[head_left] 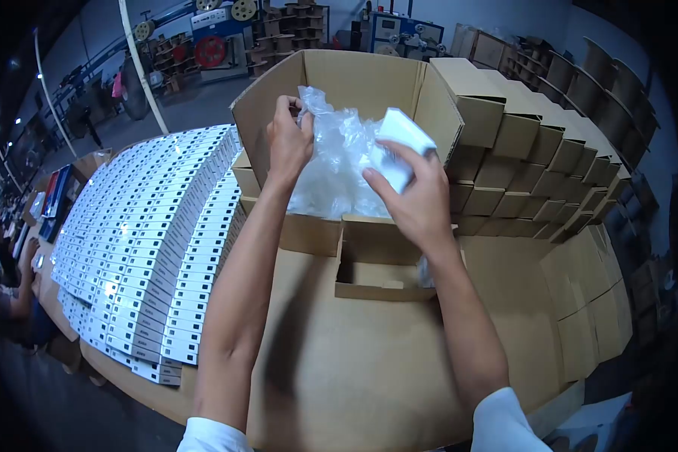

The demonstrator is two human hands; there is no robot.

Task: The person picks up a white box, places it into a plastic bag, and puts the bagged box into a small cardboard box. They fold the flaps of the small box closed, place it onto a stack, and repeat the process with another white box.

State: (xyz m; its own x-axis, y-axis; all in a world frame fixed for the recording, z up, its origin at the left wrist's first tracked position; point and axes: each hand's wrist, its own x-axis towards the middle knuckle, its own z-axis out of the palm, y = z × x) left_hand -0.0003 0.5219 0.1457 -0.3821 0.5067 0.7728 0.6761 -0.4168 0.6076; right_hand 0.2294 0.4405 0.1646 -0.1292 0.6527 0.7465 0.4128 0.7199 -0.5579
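My left hand [290,143] is pinched closed on the upper edge of a clear plastic bag [314,102] above an open carton [358,79]. Crumpled clear plastic [335,169] fills the middle of that carton. In my right hand [420,196] is a smooth white block-shaped item [405,129], gripped between thumb and fingers and tilted beside the plastic. What exactly it is cannot be made out. Below the hands, a small open cardboard box [380,291] stands against the carton's front, with something pale at its right end partly hidden by my right forearm.
Stacked flat white boxes [139,233] with small dark squares cover the table's left side. Brown cardboard boxes [505,139] are piled at the right. A cardboard sheet [354,369] covers the tabletop in front. Another person's arm [26,279] shows at far left; machines and spools stand behind.
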